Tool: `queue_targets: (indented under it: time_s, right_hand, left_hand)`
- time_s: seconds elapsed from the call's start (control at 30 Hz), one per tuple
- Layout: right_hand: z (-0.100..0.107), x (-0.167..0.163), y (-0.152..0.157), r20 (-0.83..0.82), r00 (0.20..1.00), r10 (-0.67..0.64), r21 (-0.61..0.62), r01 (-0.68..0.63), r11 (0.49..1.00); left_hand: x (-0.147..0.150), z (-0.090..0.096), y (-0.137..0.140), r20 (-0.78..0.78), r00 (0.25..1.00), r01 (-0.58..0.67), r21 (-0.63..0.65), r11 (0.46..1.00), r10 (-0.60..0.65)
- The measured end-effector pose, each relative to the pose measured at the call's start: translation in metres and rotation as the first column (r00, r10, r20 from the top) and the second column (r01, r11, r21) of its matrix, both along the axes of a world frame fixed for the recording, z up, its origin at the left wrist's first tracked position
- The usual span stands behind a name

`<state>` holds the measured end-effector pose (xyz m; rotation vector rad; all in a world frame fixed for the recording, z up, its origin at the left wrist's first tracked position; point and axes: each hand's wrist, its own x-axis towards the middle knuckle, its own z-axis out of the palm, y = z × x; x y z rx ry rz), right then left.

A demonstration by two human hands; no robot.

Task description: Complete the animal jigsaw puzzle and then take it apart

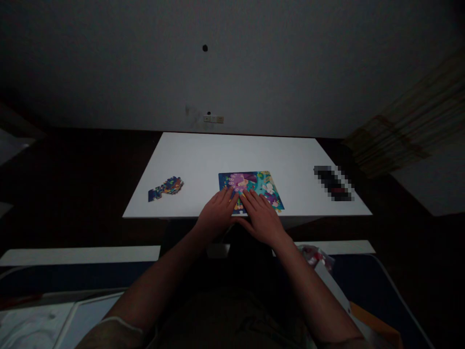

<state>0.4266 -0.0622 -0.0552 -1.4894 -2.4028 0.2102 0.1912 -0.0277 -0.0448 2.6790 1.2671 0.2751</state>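
Note:
A colourful jigsaw puzzle lies flat near the front edge of the white table, its far edge and corners joined up. On its lower left part rests my left hand, fingers stretched out over the pieces. Beside it, my right hand lies on the lower middle with its fingers extended too. The thumbs come close together at the table edge. Both hands cover some of the near side, where the outline looks uneven. A small heap of loose puzzle pieces sits to the left.
A dark, pixelated object is at the table's right side. Behind the table stands a grey wall with sockets. A patterned curtain hangs at the right. Below, a plastic bag lies by my right forearm.

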Motion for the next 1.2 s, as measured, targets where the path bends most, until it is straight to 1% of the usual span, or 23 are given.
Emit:
queue_targets:
  time_s: [0.13,0.33,0.43,0.5,0.6,0.67,0.83,0.93,1.03,1.13,1.2]
  right_hand:
    - [-0.005,0.0,0.0,0.035,0.999,-0.026,0.0,0.026,1.0]
    - [-0.012,0.004,0.005,0.031,0.999,-0.014,0.02,0.013,1.0]
    - [-0.013,0.005,0.007,-0.012,1.0,-0.023,0.026,0.024,0.999]
    - [-0.013,0.004,0.009,-0.042,0.998,-0.037,0.029,0.038,0.999]
    - [-0.009,0.003,0.011,-0.068,0.996,-0.056,0.024,0.058,0.998]
    - [-0.005,0.003,0.014,-0.075,0.995,-0.06,0.012,0.061,0.998]
    - [0.009,0.007,0.022,-0.087,0.994,-0.065,-0.003,0.064,0.998]
    - [0.013,0.006,0.027,-0.097,0.993,-0.074,-0.001,0.074,0.997]
    - [0.012,0.003,0.029,-0.108,0.989,-0.101,0.005,0.102,0.995]
    - [0.009,0.001,0.027,-0.12,0.987,-0.109,0.01,0.111,0.994]
    - [0.007,0.001,0.025,-0.129,0.986,-0.105,0.015,0.107,0.994]
  left_hand:
    - [-0.001,-0.001,-0.007,-0.039,0.999,0.024,0.029,0.999,-0.023]
    - [-0.012,0.001,-0.005,-0.002,0.995,0.1,0.089,0.991,-0.101]
    - [-0.015,0.005,-0.001,0.004,0.995,0.099,0.065,0.993,-0.099]
    - [-0.015,0.008,0.002,0.028,0.997,0.068,0.035,0.997,-0.069]
    - [-0.013,0.014,0.004,0.054,0.999,0.008,-0.013,1.0,-0.008]
    - [-0.01,0.019,0.005,0.057,0.998,-0.007,-0.033,0.999,0.009]
    - [-0.002,0.023,0.01,0.073,0.997,-0.009,-0.009,1.0,0.01]
    - [0.005,0.019,0.019,0.154,0.988,-0.014,-0.014,1.0,0.016]
    - [0.012,0.014,0.029,0.284,0.959,-0.002,-0.033,0.999,0.011]
    - [0.019,0.012,0.035,0.427,0.904,0.042,-0.058,0.997,-0.013]
    - [0.026,0.011,0.037,0.522,0.853,0.034,-0.09,0.995,0.018]
